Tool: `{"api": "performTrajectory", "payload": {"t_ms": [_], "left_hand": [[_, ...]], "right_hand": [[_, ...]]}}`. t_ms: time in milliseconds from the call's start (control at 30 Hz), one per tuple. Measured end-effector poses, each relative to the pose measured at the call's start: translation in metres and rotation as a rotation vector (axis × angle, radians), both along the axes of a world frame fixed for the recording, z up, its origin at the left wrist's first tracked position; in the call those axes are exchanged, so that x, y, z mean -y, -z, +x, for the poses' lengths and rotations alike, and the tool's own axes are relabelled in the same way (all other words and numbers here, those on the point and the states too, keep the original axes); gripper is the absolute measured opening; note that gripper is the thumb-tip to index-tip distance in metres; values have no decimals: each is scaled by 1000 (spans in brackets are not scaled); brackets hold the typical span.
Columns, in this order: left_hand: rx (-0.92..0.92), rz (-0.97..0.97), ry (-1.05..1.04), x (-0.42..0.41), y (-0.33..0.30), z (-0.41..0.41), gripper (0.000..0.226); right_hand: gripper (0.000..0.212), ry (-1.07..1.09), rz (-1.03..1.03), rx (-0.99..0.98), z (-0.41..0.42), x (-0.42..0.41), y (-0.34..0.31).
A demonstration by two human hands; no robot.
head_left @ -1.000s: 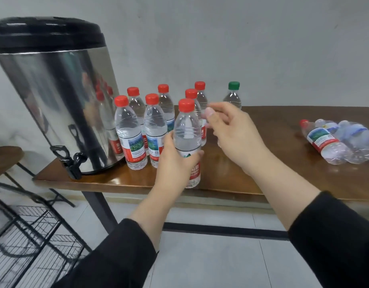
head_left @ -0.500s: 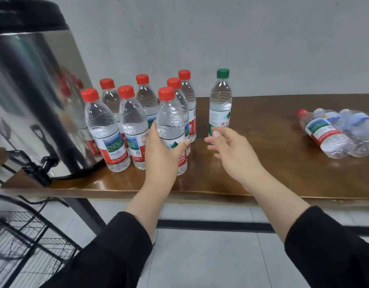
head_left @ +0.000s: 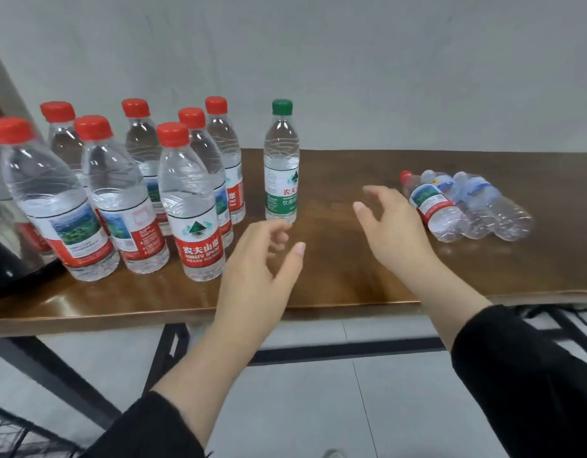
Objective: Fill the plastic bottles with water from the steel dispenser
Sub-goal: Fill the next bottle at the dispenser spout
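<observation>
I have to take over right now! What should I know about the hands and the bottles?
Left hand: open, empty, beside the front red-capped bottle.
Right hand: open, empty, near the lying bottles.
Seven red-capped bottles and one green-capped bottle stand capped on the table.
Done: standing bottles look full.
Left: the lying ones look empty; fill them at the dispenser.

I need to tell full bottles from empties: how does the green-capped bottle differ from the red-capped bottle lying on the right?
The green-capped bottle stands upright and alone near the table's middle; the lying bottle is on its side against other tipped clear bottles. Its cap and label are green and white, while the lying bottle's are red. Both are clear plastic, capped and untouched by either hand. I cannot tell their water levels.
</observation>
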State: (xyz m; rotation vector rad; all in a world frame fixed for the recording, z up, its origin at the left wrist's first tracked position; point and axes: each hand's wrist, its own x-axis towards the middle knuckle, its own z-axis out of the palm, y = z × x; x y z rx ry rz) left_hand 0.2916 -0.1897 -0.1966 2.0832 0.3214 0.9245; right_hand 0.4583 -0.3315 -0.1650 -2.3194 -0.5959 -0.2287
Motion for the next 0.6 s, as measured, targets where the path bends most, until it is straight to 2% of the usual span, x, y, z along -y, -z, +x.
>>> {"api": "performTrajectory", "payload": {"t_ms": [33,100,200,300,400,533,600], "left_hand": [[-116,-11,31,3,0,16,27],[-318,109,84,2,8,49,34],[-561,280,192,-5,22,82,43],[-596,282,203,-10,28,95,45],[-584,322,199,-12,31,97,43],[-584,326,197,-11,31,96,42],[-582,320,201,-11,31,96,42]], "right_hand": [[46,48,-96,78,16,8,-1],[52,99,-315,186,51,22,-4],[52,157,-559,164,94,37,-3],[46,191,-658,126,116,41,2],[32,237,-575,122,125,43,4],[35,280,-585,104,136,45,1],[47,314,-595,19,139,43,0]]}}
